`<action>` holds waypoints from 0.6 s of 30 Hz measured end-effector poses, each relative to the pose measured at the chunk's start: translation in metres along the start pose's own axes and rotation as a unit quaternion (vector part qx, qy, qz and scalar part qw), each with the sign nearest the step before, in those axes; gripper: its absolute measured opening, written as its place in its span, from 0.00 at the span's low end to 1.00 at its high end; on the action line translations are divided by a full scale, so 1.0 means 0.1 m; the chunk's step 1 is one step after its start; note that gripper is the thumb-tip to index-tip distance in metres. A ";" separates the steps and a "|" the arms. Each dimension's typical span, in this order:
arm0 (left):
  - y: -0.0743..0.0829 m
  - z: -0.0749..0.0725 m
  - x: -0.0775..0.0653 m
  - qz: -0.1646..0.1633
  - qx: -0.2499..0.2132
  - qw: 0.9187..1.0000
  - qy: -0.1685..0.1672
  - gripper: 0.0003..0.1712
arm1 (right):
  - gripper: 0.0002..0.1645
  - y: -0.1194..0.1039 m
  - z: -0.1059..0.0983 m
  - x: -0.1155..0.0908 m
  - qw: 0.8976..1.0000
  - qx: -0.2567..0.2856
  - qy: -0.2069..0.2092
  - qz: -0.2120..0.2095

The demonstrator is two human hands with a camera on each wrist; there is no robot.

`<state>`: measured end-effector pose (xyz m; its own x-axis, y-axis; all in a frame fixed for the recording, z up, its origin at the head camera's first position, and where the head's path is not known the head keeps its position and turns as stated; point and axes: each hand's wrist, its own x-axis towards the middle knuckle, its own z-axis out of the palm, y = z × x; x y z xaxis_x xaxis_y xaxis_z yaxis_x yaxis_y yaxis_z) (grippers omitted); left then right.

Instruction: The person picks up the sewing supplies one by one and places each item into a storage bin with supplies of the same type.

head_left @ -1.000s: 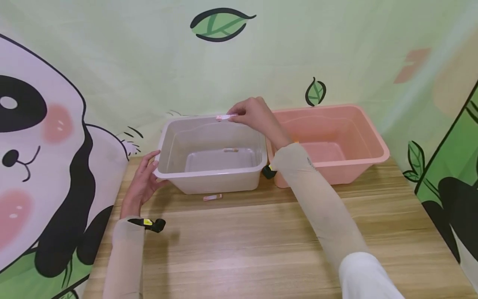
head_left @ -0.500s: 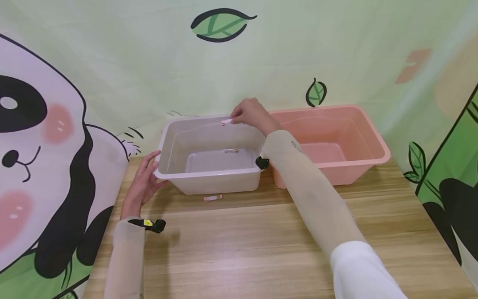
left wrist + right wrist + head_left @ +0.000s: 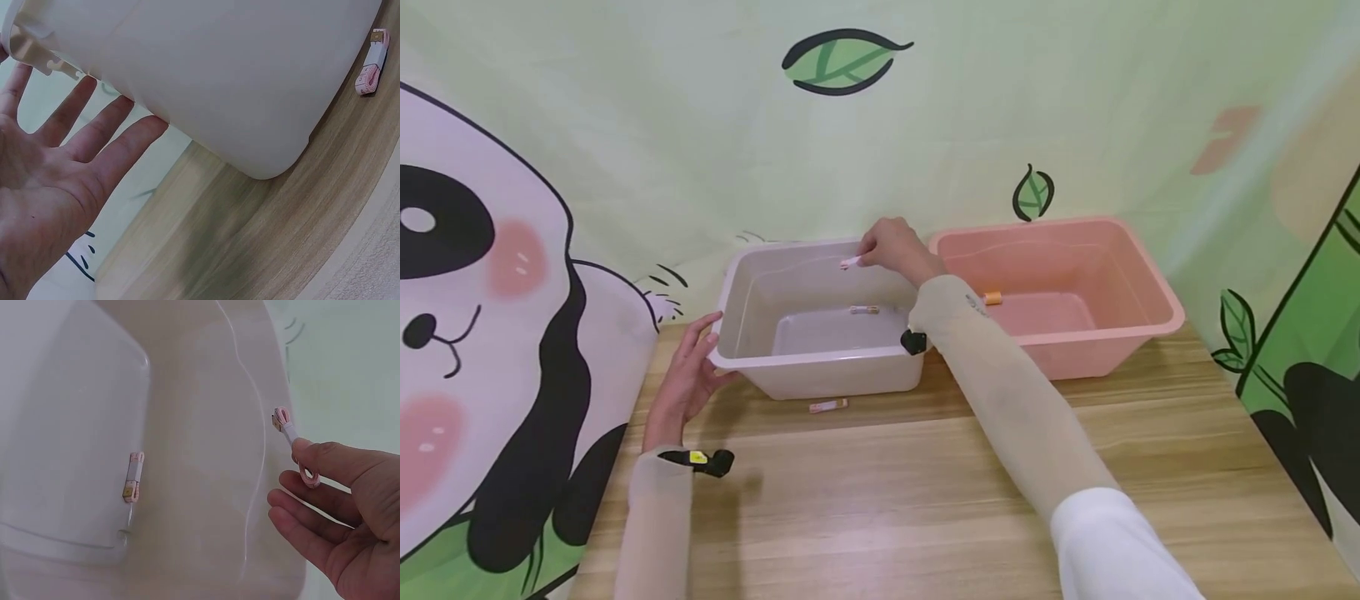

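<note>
My right hand [image 3: 897, 248] pinches a folded pink tape measure [image 3: 289, 432] between thumb and forefinger, above the back part of the grey-white basin [image 3: 820, 362]. Its other fingers are loosely bent. Inside that basin a second folded tape measure [image 3: 133, 477], with a pale band and a brass-coloured end, lies on the floor. My left hand [image 3: 688, 379] is at the basin's left end; in the left wrist view its fingers are spread, fairly straight, with the tips touching the outer wall. A third tape measure [image 3: 373, 62] lies on the wooden table in front of the basin.
To the right stands a pink basin [image 3: 1075, 358], partly behind my right forearm. A small orange roll-shaped thing [image 3: 992, 298] is inside it. A cloth backdrop [image 3: 700, 125] with printed leaves and a panda hangs behind the wooden table [image 3: 850, 500].
My right hand has moved slightly left and down with the tape measure, tilting its near end. The orange thing shows more fully beside my sleeve. My left hand stays at the basin.
</note>
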<state>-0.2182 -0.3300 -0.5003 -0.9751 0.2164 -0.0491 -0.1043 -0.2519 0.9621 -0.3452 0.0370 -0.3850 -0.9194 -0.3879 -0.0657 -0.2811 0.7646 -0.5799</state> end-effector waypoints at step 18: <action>0.00 -0.01 0.01 0.004 0.004 1.000 -0.006 0.21 | 0.22 0.08 0.07 0.01 0.997 -0.020 -0.075 0.029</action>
<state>-0.2193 -0.3311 -0.5006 -0.9736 0.2250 -0.0382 -0.0948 -0.2464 0.9645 -0.3465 0.0388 -0.3957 -0.8840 -0.4126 -0.2197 -0.2427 0.8069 -0.5386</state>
